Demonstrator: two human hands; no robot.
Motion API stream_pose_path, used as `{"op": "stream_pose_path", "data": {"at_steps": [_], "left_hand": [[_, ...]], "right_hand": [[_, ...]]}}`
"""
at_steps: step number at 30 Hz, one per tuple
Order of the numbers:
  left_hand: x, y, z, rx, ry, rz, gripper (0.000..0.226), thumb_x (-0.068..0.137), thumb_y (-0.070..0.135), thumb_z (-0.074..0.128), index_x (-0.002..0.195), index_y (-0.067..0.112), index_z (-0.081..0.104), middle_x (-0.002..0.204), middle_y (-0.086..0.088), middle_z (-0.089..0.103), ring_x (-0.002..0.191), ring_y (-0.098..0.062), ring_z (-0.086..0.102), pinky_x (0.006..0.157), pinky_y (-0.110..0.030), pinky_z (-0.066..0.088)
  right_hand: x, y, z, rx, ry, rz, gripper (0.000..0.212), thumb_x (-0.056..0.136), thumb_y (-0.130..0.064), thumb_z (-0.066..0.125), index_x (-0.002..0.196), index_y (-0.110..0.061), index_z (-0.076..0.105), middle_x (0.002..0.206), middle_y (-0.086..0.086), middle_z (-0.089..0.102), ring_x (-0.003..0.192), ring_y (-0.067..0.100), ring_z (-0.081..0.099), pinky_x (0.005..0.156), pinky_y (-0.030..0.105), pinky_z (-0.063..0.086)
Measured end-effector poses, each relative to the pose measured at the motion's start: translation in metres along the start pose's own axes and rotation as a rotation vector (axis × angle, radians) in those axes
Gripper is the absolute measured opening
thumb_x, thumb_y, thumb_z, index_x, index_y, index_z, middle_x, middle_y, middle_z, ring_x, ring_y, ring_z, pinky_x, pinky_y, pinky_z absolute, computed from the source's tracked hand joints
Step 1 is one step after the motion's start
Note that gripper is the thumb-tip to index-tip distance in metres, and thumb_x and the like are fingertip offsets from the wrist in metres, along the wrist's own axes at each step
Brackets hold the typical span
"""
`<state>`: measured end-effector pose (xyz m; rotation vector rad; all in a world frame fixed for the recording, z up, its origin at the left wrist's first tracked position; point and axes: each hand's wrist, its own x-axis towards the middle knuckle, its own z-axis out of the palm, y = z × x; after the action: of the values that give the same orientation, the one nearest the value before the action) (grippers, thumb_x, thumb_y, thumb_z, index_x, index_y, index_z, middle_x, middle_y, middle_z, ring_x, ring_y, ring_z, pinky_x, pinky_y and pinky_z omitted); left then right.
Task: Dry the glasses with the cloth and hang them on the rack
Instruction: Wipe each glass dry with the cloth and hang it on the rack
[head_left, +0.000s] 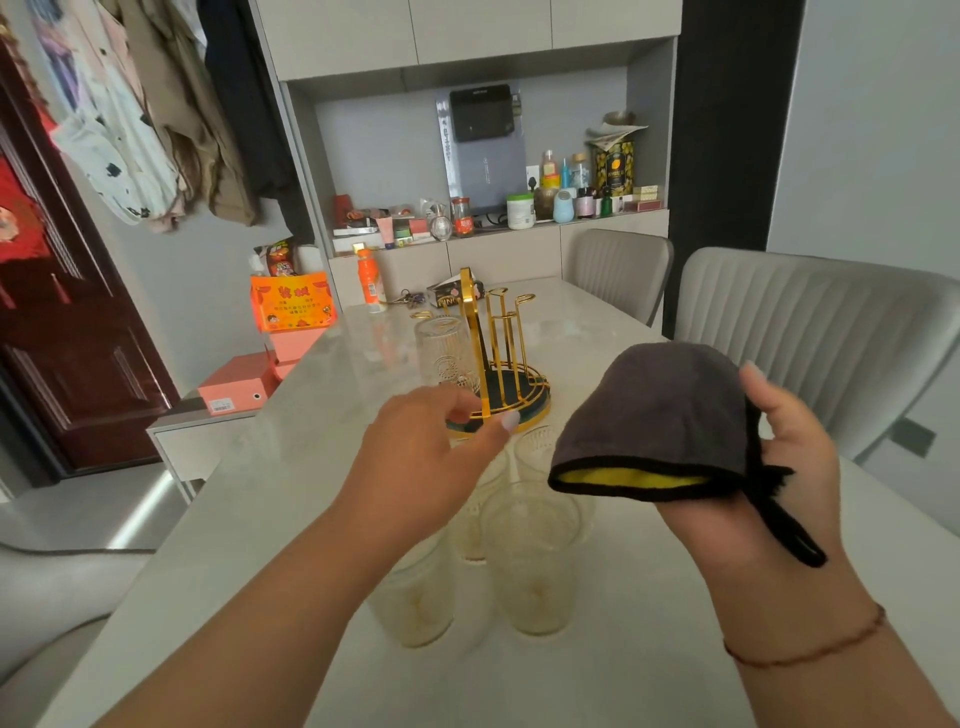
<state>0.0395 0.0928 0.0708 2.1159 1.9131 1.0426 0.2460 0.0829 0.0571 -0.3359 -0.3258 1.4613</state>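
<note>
A gold wire rack stands on the pale table. One clear ribbed glass hangs upside down on its left peg. My left hand hovers just in front of the rack's base, fingers loosely extended, holding nothing. My right hand grips a dark grey cloth with a yellow inner side and a black loop, held up to the right of the rack. Several upright glasses stand below my hands: one in the middle, one partly under my left forearm, and others behind them.
Two grey padded chairs stand at the table's right side. An orange bottle, keys and a small box lie at the table's far end. Orange boxes are stacked to the left. A cluttered shelf fills the back wall.
</note>
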Motion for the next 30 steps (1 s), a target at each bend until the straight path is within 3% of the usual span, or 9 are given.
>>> {"op": "stream_pose_path", "data": {"at_steps": [3, 8, 13, 17, 21, 22, 25, 30], "left_hand": [[-0.021, 0.004, 0.002, 0.056, -0.088, -0.025, 0.059, 0.083, 0.070, 0.048, 0.127, 0.032, 0.056, 0.109, 0.017, 0.057, 0.110, -0.012, 0.054, 0.098, -0.044, 0.044], [-0.052, 0.012, 0.015, 0.304, -0.103, -0.008, 0.081, 0.077, 0.080, 0.040, 0.143, 0.033, 0.036, 0.137, 0.009, 0.050, 0.129, -0.015, 0.039, 0.108, -0.040, 0.029], [-0.069, 0.022, 0.040, 0.486, -0.103, 0.029, 0.095, 0.082, 0.078, 0.039, 0.151, 0.019, 0.013, 0.147, -0.004, 0.037, 0.133, -0.025, 0.030, 0.111, -0.039, 0.028], [-0.080, 0.025, 0.061, 0.340, -0.086, -0.025, 0.097, 0.087, 0.066, 0.048, 0.153, 0.015, -0.001, 0.152, -0.009, 0.025, 0.137, -0.026, 0.026, 0.114, -0.035, 0.027], [-0.086, 0.026, 0.075, 0.080, 0.040, -0.091, 0.097, 0.087, 0.054, 0.059, 0.153, 0.012, 0.000, 0.151, -0.012, 0.025, 0.137, -0.025, 0.032, 0.111, -0.032, 0.035], [-0.087, 0.026, 0.078, 0.035, 0.076, -0.096, 0.096, 0.088, 0.051, 0.060, 0.153, 0.010, 0.002, 0.151, -0.013, 0.027, 0.136, -0.025, 0.034, 0.109, -0.031, 0.035], [-0.091, 0.028, 0.086, -0.042, 0.152, -0.131, 0.094, 0.089, 0.045, 0.062, 0.152, 0.009, 0.004, 0.151, -0.015, 0.029, 0.138, -0.027, 0.035, 0.109, -0.029, 0.035], [-0.092, 0.026, 0.094, -0.242, 0.185, -0.253, 0.101, 0.083, 0.044, 0.070, 0.153, 0.015, 0.003, 0.154, -0.014, 0.034, 0.141, -0.026, 0.036, 0.111, -0.033, 0.036]], "right_hand": [[-0.017, -0.004, -0.005, 0.114, -0.040, -0.001, 0.032, 0.064, -0.022, 0.065, 0.091, -0.008, 0.075, 0.102, 0.006, 0.074, 0.095, 0.024, 0.071, 0.087, 0.039, 0.054], [-0.035, -0.009, -0.017, 0.057, 0.038, -0.004, 0.054, 0.062, -0.021, 0.064, 0.115, -0.010, 0.065, 0.112, 0.006, 0.072, 0.100, 0.024, 0.070, 0.091, 0.041, 0.052], [-0.046, -0.006, -0.023, 0.036, 0.042, -0.026, 0.072, 0.045, -0.019, 0.069, 0.116, -0.009, 0.065, 0.107, 0.006, 0.074, 0.096, 0.025, 0.071, 0.086, 0.040, 0.055], [-0.052, -0.007, -0.027, 0.007, 0.062, -0.052, 0.069, 0.045, -0.018, 0.068, 0.114, -0.011, 0.065, 0.108, 0.006, 0.074, 0.098, 0.025, 0.071, 0.087, 0.043, 0.055], [-0.059, -0.010, -0.033, -0.011, 0.116, -0.051, 0.075, 0.041, -0.017, 0.071, 0.116, -0.010, 0.064, 0.109, 0.008, 0.073, 0.098, 0.026, 0.071, 0.085, 0.046, 0.056], [-0.060, -0.010, -0.034, -0.023, 0.128, -0.046, 0.071, 0.046, -0.016, 0.072, 0.116, -0.010, 0.063, 0.108, 0.008, 0.073, 0.097, 0.026, 0.071, 0.084, 0.047, 0.056], [-0.064, -0.008, -0.039, -0.074, 0.166, -0.015, 0.025, 0.086, -0.014, 0.056, 0.110, -0.010, 0.064, 0.102, 0.006, 0.075, 0.091, 0.024, 0.072, 0.075, 0.045, 0.058], [-0.066, 0.001, -0.046, -0.163, 0.176, -0.002, 0.025, 0.093, -0.016, 0.051, 0.114, -0.012, 0.063, 0.101, 0.005, 0.075, 0.091, 0.024, 0.072, 0.084, 0.044, 0.053]]}}
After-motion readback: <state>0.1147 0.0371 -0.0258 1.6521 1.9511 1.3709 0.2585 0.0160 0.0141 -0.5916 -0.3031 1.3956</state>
